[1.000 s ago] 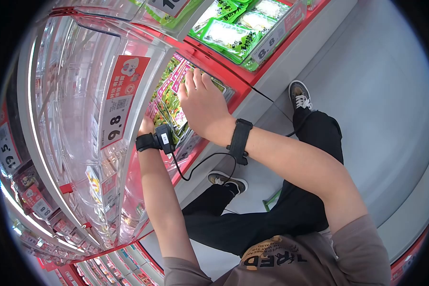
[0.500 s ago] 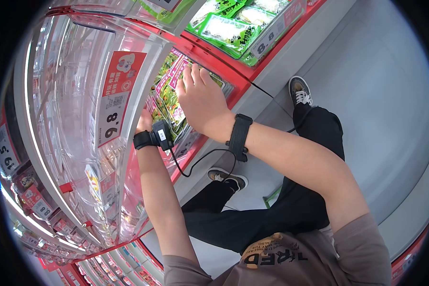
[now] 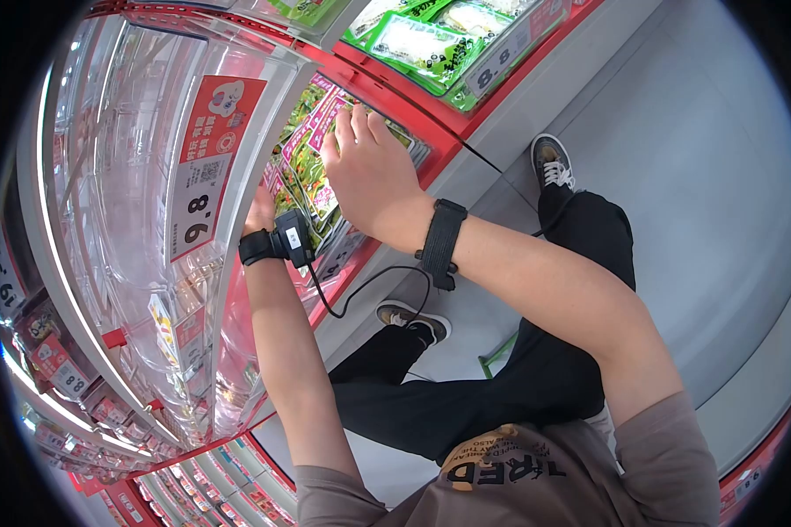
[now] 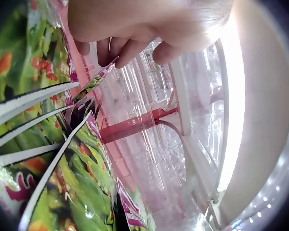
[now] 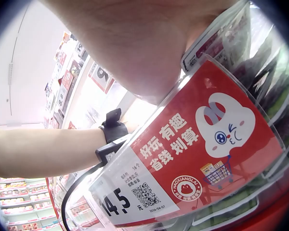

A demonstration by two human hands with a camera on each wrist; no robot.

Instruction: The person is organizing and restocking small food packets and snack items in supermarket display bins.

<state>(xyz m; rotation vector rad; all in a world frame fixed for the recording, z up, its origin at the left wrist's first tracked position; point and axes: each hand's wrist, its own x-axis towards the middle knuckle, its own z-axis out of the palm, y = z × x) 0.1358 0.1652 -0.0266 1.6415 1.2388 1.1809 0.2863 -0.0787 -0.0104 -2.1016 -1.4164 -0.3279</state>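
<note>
Green and pink snack packets (image 3: 306, 176) stand in a row inside a clear shelf bin (image 3: 237, 114). My left hand (image 3: 259, 211) reaches into the bin from below. In the left wrist view its curled fingers (image 4: 111, 45) and thumb pinch the top edge of one snack packet (image 4: 102, 72). My right hand (image 3: 369, 167) lies over the packets near the bin's front, fingers straight. In the right wrist view only its palm (image 5: 149, 53) shows, above a red 14.5 price label (image 5: 197, 154). The fingertips of both hands are partly hidden in the head view.
A red 9.8 price label (image 3: 204, 167) hangs on the bin's clear front. Above it lies a tray of green packets (image 3: 422, 44) marked 8.8. More clear bins curve off to the left. My legs and shoes (image 3: 549, 167) crouch on the grey floor (image 3: 694, 176).
Both hands have drifted slightly up the row of packets. The left hand has gone a little deeper into the bin, and the right hand stays flat on the packets.
</note>
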